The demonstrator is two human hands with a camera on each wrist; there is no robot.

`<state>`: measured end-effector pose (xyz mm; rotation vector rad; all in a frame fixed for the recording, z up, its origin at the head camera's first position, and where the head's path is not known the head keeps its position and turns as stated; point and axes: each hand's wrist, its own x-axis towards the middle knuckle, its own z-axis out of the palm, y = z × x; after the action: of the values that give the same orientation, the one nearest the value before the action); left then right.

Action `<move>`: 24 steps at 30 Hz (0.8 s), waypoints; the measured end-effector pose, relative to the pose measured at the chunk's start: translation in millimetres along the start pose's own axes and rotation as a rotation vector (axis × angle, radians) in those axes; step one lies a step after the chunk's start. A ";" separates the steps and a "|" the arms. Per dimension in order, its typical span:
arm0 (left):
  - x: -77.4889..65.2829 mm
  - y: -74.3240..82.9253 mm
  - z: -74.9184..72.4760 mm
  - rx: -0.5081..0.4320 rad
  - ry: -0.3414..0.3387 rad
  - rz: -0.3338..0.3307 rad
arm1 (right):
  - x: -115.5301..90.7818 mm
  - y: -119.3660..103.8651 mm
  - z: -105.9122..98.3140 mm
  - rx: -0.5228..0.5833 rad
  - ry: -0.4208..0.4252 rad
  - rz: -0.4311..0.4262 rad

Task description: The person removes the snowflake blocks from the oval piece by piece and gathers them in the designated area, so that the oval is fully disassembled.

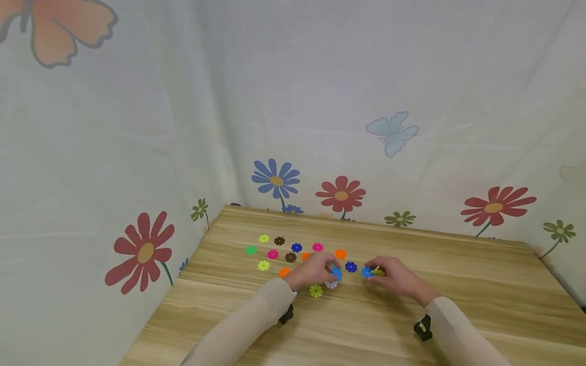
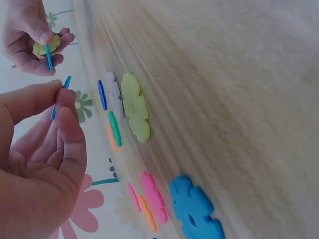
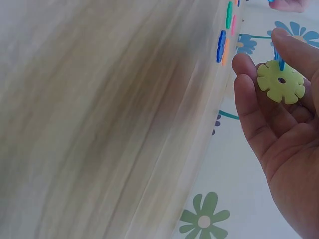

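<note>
My left hand [image 1: 315, 270] pinches a light blue flower-shaped disc [image 1: 337, 275] between thumb and fingers, just above the tabletop. Seen edge-on in the left wrist view, that blue disc [image 2: 68, 82] is a thin strip. To its right, my right hand [image 1: 397, 277] holds a light blue disc [image 1: 367, 272] joined at an angle to a yellow-green disc [image 1: 379, 273]. The right wrist view shows the notched yellow-green disc [image 3: 280, 82] face-on, with the blue one crossing its edge near the thumb. A small gap separates the two hands' discs.
Several loose notched discs lie on the wooden table [image 1: 348, 325], mostly around and left of my left hand. Among them are a dark blue disc [image 1: 351, 267], an orange disc [image 1: 340, 253] and a white disc [image 1: 331, 284]. A flower-printed curtain [image 1: 311, 127] stands behind.
</note>
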<state>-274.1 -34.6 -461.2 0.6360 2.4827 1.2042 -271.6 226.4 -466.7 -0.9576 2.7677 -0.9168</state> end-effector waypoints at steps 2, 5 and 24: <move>2.6 1.3 2.3 0.035 -0.019 -0.003 | -0.7 1.2 -0.9 -0.003 0.007 0.005; 6.1 4.6 7.2 0.101 -0.053 0.001 | -1.6 2.7 -2.1 -0.012 0.025 -0.010; 28.0 17.4 31.7 0.405 -0.129 0.024 | -1.3 8.5 -3.2 -0.003 0.025 0.015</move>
<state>-279.2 10.2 -468.6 0.8154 2.6299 0.6414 -276.0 234.1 -469.0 -0.9311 2.7942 -0.9294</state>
